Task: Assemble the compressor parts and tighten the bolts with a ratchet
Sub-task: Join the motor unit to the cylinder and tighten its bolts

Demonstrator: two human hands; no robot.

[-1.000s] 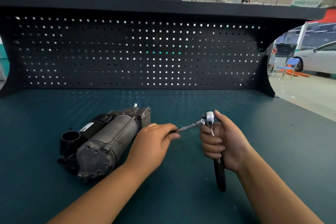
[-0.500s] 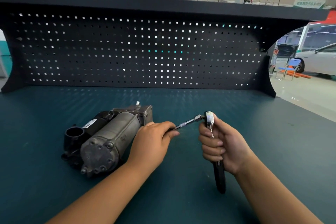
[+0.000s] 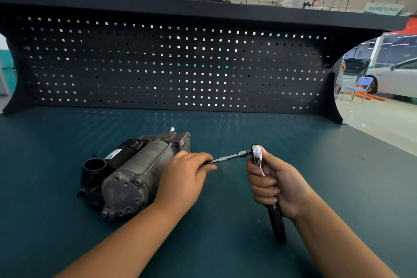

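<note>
- Here, the gray compressor [image 3: 135, 174] lies on its side on the green table [image 3: 338, 187]. It is just to the left of the left hand [image 3: 185, 176] and well apart from the right hand [image 3: 275, 185].
- The left hand curls its fingers round one end of a thin metal bar [image 3: 228, 157].
- The bar runs between the two hands and joins the shiny head of the ratchet [image 3: 257, 154].
- The right hand wraps tight round the ratchet. The head sticks up above the fist and the black handle pokes out below it.
- A black round tube [image 3: 93, 165] sits on the side of the compressor away from both hands. Its open mouth is dark, so I cannot tell what is inside.
- The tip of the bar is hidden in the left hand. I cannot tell if the tip or the hand touches the compressor.
- The right fingers hide the middle of the ratchet.
</note>
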